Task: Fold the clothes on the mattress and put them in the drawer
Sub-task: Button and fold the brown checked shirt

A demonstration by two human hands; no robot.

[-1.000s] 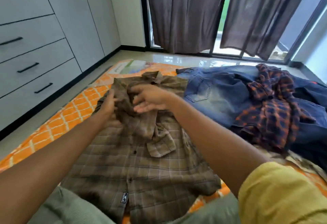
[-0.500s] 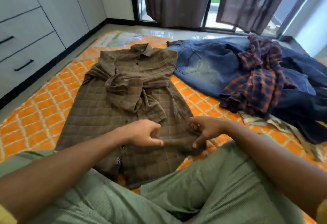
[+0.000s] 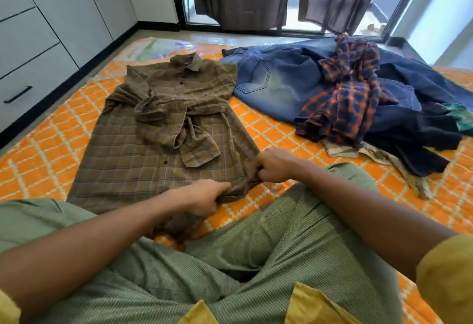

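Two hands grip the hem of the shirt (image 3: 143, 155), fingers curled tight into the cloth. The left hand (image 3: 204, 197) bunches the hem near the button placket; the right hand (image 3: 275, 166) pinches the hem's corner at about 3 o'clock from it, close beside it. Both sets of fingers are clamped on fabric, none spread.

The shirt lies face up on the mattress (image 3: 38, 149), collar at 12 o'clock, hem toward the person's knees at 6 o'clock. Its sleeves are crossed loosely over the chest, one cuff flopped down toward the hem. The hem's left part lies unheld, partly under the person's knee.

To my eye the step in hand is bringing the hem up over the body. Done well, the hands would part wider first, so the hem is taut between them, then lift and carry it evenly toward the collar. The crumpled sleeves want flattening, or the fold will sit lumpy.

At 2 o'clock waits a heap: jeans (image 3: 271, 85), a checked shirt (image 3: 343, 98) on top of them, darker clothes (image 3: 414, 129) beyond. The drawers (image 3: 30, 73) stand shut at 10 o'clock, along the wall.
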